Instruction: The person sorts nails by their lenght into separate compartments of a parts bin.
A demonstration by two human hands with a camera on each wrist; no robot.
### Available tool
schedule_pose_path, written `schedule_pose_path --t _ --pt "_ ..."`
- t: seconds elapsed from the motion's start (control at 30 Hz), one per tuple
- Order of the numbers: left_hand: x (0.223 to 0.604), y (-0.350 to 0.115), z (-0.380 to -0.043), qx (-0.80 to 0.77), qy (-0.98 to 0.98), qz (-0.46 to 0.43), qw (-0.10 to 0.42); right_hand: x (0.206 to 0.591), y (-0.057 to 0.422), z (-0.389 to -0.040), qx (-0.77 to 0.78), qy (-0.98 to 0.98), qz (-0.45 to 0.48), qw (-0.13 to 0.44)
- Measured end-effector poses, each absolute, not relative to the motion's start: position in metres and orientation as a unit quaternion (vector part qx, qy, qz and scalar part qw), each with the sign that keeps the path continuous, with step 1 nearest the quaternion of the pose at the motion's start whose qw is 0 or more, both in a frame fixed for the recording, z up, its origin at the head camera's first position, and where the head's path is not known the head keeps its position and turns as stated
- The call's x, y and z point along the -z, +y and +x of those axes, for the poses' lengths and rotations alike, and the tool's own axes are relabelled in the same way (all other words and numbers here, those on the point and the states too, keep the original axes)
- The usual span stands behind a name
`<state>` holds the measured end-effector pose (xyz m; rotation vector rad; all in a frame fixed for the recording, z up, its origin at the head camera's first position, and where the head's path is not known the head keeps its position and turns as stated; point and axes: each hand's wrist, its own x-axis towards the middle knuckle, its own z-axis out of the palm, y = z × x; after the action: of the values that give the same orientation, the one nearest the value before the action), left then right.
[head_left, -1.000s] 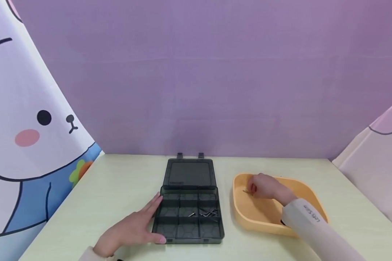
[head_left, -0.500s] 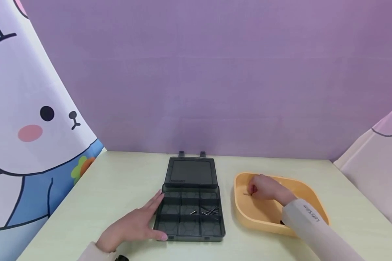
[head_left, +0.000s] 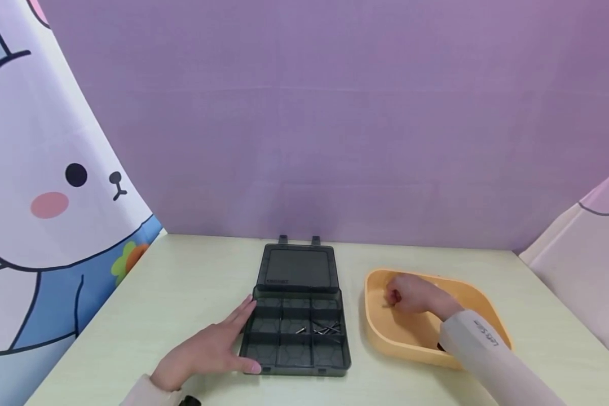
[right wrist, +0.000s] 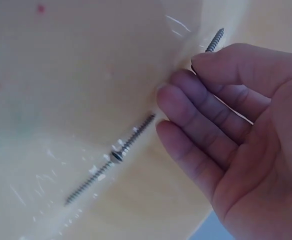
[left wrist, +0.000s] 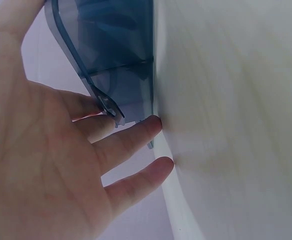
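In the head view my left hand (head_left: 205, 354) lies along the left side of a dark see-through compartment box (head_left: 330, 371), thumb at its front corner, fingers spread. The left wrist view shows the box wall (left wrist: 121, 75) beside those fingers. The box lid (head_left: 298, 268) is laid back. Several screws (head_left: 327, 329) lie in its middle right compartment, and one screw (head_left: 300, 330) in the centre one. Inside the yellow-orange tray (head_left: 411, 351) my right hand (right wrist: 246, 110) pinches a screw (right wrist: 215, 40) between thumb and index finger; its threaded tip sticks out.
Below the right fingers, a screw (right wrist: 137, 134) and its likely mirror image lie in line on the tray's shiny surface (right wrist: 46, 100). A purple cloth backdrop (head_left: 304, 124) rises behind the pale table (head_left: 208, 270). A cartoon print (head_left: 51, 141) hangs at left.
The right hand stays low in the tray, its fingers shifting slightly around the screw. My left hand keeps its place at the box. The head view has shifted a little.
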<state>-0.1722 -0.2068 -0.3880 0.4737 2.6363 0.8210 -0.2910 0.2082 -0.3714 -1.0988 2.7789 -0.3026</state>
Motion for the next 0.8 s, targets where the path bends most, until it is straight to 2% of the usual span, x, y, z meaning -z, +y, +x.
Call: schedule_pose_path --t 0.5,0.8 --pt "0.384 -0.208 -0.170 -0.292 0.922 0.185 0.171 0.330 0.205 -0.283 0.115 0.928 -0.346 0.079" --pt "0.385 -0.210 -0.169 -0.291 0.924 0.183 0.166 0.308 0.179 -0.278 0.135 0.922 -0.358 0.056"
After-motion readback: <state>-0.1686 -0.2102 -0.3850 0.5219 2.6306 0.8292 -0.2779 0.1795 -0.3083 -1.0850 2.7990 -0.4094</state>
